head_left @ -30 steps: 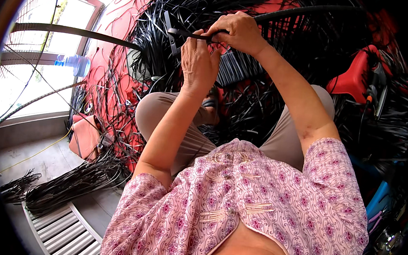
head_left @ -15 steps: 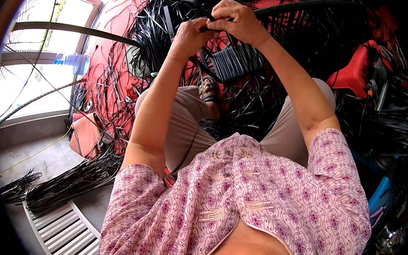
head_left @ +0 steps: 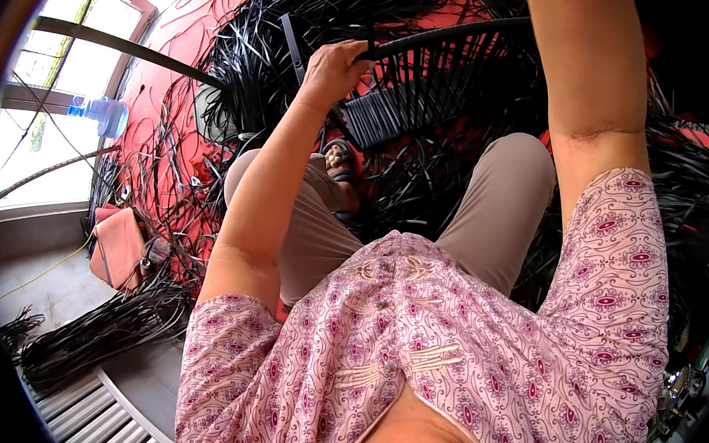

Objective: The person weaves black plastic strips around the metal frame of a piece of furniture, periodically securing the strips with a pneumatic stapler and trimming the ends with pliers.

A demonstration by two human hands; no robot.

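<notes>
My left hand (head_left: pixel 335 72) is closed at the near left end of a curved black rim (head_left: pixel 457 34). Its thumb and fingers pinch together there, and any strip between them is too small to make out. Many thin black strips run down from this rim like spokes, part of a black woven frame. Below them lies a closely wrapped dark panel (head_left: pixel 396 112). My right arm (head_left: pixel 594 82) stretches up past the top edge of the head view, so that hand is hidden.
Loose black strips (head_left: pixel 248 88) are heaped over the red floor (head_left: pixel 160 94). At the left are a clear blue water bottle (head_left: pixel 109 116), a pink bag (head_left: pixel 117 249) and a bundle of black strips (head_left: pixel 104 331). A slatted white rack (head_left: pixel 106 418) stands at lower left.
My right hand has left the rim and swung up and out of view. My left hand stays at the rim. The view has shifted a little to the right.
</notes>
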